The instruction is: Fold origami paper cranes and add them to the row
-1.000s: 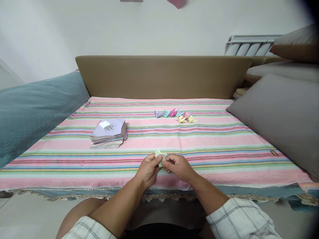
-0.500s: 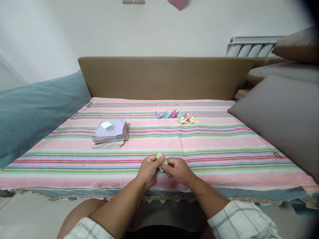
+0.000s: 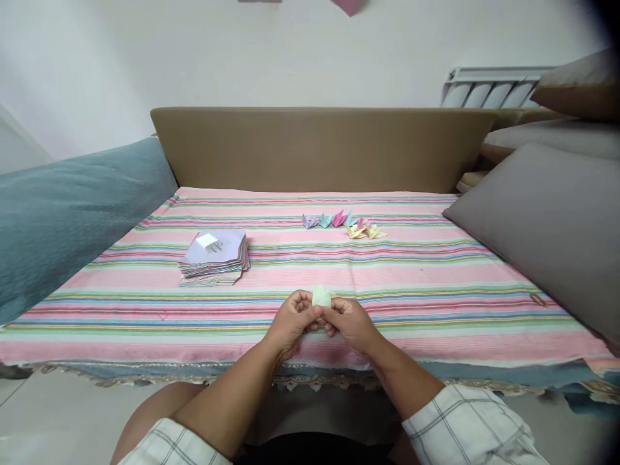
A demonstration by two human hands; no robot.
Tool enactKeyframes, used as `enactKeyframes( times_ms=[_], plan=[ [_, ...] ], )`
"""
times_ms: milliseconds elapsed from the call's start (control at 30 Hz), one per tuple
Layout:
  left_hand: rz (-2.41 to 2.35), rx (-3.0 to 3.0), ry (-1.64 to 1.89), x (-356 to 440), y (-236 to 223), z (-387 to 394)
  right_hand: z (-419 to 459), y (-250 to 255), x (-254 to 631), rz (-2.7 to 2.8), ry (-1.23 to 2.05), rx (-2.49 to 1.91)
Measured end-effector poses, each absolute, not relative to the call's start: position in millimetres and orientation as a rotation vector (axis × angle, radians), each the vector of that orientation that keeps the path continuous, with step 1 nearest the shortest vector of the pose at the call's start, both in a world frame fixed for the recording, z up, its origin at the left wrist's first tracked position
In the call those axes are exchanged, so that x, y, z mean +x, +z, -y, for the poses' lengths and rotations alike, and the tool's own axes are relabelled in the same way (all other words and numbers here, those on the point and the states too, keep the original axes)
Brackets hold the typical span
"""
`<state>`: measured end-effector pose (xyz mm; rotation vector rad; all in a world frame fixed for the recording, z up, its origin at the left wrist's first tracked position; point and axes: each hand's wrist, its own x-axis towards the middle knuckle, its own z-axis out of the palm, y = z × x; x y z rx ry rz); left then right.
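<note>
Between my two hands, above the front part of the striped cloth, is a small folded piece of pale green paper [image 3: 320,296]. My left hand [image 3: 291,323] pinches its lower left side with thumb and fingers. From the other side my right hand [image 3: 349,324] pinches it too, and the two thumbs meet at its lower edge. The finer folds of the paper are too small to make out. Farther back, several folded paper cranes [image 3: 340,219] in purple, blue, pink and yellow stand in a cluster.
On the left lies a stack of square paper [image 3: 220,250] with a white plug adapter [image 3: 208,241] on top. A striped cloth [image 3: 290,258] covers the seat. Blue cushion [image 3: 82,206] at left, grey pillows [image 3: 547,239] at right, brown backrest [image 3: 320,150] behind.
The green paper has been turned, so a wider, paler face shows. Both hands have shifted slightly, and my right thumb now meets my left at the paper's lower edge.
</note>
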<state>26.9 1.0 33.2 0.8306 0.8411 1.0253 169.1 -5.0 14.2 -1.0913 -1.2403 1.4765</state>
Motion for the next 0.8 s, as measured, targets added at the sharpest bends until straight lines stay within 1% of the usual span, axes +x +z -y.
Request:
enactKeyframes(
  times_ms=[100,300,467,667,800],
  plan=[
    [-0.879,0.892,0.976,26.9,29.1,-1.4,4.5,15.1,169.0,1.13,1.499,-1.079],
    [-0.958,0.931,0.992,28.1,28.4,-2.4,5.8,16.4,167.2,0.947,1.58,-1.024],
    [-0.974,0.993,1.015,26.7,29.3,-3.0,6.3,18.3,169.2,0.941,1.636,-1.008],
    [-0.996,1.122,0.963,23.3,28.1,-3.2,2.6,17.4,176.1,1.027,1.526,-0.97],
    [-0.991,1.178,0.971,24.9,25.5,-1.1,0.4,16.3,175.7,1.042,1.433,-1.024]
  ],
)
